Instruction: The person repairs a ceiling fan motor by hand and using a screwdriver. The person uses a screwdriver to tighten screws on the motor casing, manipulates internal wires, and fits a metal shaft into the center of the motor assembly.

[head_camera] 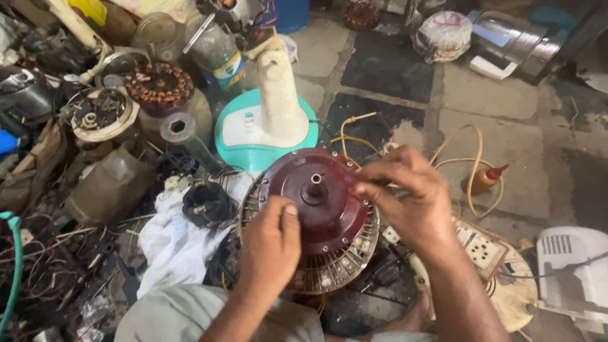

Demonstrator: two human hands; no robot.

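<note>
A worn grey stone-slab floor (494,95) stretches beyond the hands. To their left, a dim clutter of scrap metal parts (76,126) crowds it.

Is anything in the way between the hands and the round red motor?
Nothing visible. The left hand already rests on the red motor cover, thumb near the middle shaft. The right hand touches its right edge with pinched fingers.

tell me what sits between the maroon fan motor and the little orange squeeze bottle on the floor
In the head view, the right hand and loops of yellowish wire lie between the maroon fan motor and the orange squeeze bottle.
</note>
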